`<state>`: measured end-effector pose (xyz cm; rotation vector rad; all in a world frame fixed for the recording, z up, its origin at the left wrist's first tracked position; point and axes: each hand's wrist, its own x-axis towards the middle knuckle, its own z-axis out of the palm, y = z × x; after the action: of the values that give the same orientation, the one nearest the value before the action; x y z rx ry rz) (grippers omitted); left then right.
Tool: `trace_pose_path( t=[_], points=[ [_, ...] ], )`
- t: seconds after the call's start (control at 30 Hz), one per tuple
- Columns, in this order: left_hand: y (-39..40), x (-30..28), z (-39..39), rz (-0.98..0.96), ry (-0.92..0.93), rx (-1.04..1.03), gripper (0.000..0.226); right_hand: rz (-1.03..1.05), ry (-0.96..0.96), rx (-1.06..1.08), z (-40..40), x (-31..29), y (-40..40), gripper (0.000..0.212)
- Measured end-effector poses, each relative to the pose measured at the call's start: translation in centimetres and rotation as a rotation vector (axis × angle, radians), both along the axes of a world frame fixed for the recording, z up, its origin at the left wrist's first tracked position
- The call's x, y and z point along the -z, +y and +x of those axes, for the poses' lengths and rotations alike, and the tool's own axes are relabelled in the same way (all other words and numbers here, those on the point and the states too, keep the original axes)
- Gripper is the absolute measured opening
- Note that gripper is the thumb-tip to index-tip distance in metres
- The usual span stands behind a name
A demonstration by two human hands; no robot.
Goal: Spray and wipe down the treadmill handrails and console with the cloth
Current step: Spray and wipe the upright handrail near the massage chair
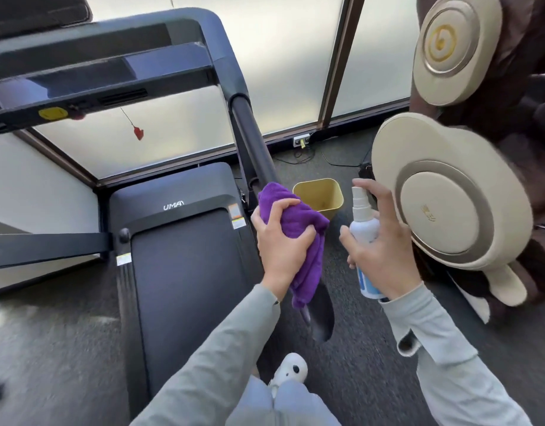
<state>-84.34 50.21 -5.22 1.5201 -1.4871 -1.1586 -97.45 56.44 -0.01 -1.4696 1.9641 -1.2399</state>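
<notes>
Left hand fingers curled tight around the purple cloth, cloth wrapped over the treadmill's right handrail, partway down it. Right hand gripping the white spray bottle upright, just right of the cloth, not touching the rail. Console upper left, well apart from both hands. Yellow bin on the floor behind them.

Long pale grey-green sleeves are worn on both arms, reaching the wrists; a thumb slit is seen in the right cuff (folded back). Light blue-grey trousers and a white shoe are visible below.
</notes>
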Motion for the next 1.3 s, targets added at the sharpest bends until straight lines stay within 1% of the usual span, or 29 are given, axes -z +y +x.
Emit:
trace_pose_path(
  t=[0.17, 0.27, 0.33, 0.43, 0.57, 0.67, 0.73, 0.83, 0.9, 0.97, 1.03, 1.1, 1.17, 1.2, 1.3],
  points=[
    [-5.0, -0.8, -0.3, -0.002, -0.050, -0.014, 0.040, 0.057, 0.025, -0.058, 1.0, 0.1, -0.5, 0.063],
    [-5.7, -1.0, -0.2, 0.017, -0.056, -0.012, 0.043, 0.040, 0.031, -0.038, 1.3, -0.2, -0.5, 0.063],
    [-4.2, -0.8, -0.1, 0.009, -0.009, -0.020, 0.047, 0.015, 0.019, -0.002, 1.5, -0.1, -0.1, 0.064],
    [0.5, -0.1, 0.2, -0.003, 0.066, -0.023, 0.054, -0.024, -0.001, 0.051, 1.6, 0.1, 1.4, 0.065],
    [7.2, 1.1, 1.2, 0.016, 0.204, 0.044, 0.059, -0.064, -0.054, 0.104, 1.5, 0.9, 4.3, 0.064],
    [9.6, 1.8, 2.0, 0.008, 0.226, 0.086, 0.059, -0.049, -0.062, 0.123, 1.7, 1.4, 6.0, 0.065],
    [8.7, 1.7, 1.6, 0.016, 0.225, 0.079, 0.055, -0.021, -0.062, 0.124, 1.8, 1.8, 6.4, 0.064],
    [3.9, 0.9, 0.7, 0.003, 0.198, 0.006, 0.050, 0.006, -0.045, 0.124, 1.6, 1.9, 6.3, 0.066],
    [0.6, 0.4, 0.6, 0.004, 0.180, -0.012, 0.050, 0.001, -0.048, 0.136, 1.5, 1.7, 6.2, 0.063],
    [-0.7, 0.2, 0.6, 0.015, 0.163, -0.020, 0.052, -0.010, -0.061, 0.158, 1.7, 1.5, 6.3, 0.061],
    [0.5, 0.3, 0.7, 0.010, 0.187, -0.026, 0.054, -0.020, -0.078, 0.176, 2.0, 1.5, 6.8, 0.061],
    [3.6, 1.2, 0.9, 0.000, 0.288, -0.023, 0.058, -0.024, -0.078, 0.184, 2.2, 1.6, 7.5, 0.062],
    [7.4, 2.7, 1.5, 0.034, 0.402, 0.010, 0.063, -0.021, -0.071, 0.186, 2.3, 2.0, 8.4, 0.063],
    [9.1, 3.5, 1.8, 0.051, 0.425, 0.032, 0.065, -0.020, -0.067, 0.188, 2.2, 2.2, 9.0, 0.064],
    [12.5, 5.4, 2.4, 0.050, 0.380, 0.053, 0.069, -0.010, -0.056, 0.203, 1.9, 2.6, 10.6, 0.069]
  ],
)
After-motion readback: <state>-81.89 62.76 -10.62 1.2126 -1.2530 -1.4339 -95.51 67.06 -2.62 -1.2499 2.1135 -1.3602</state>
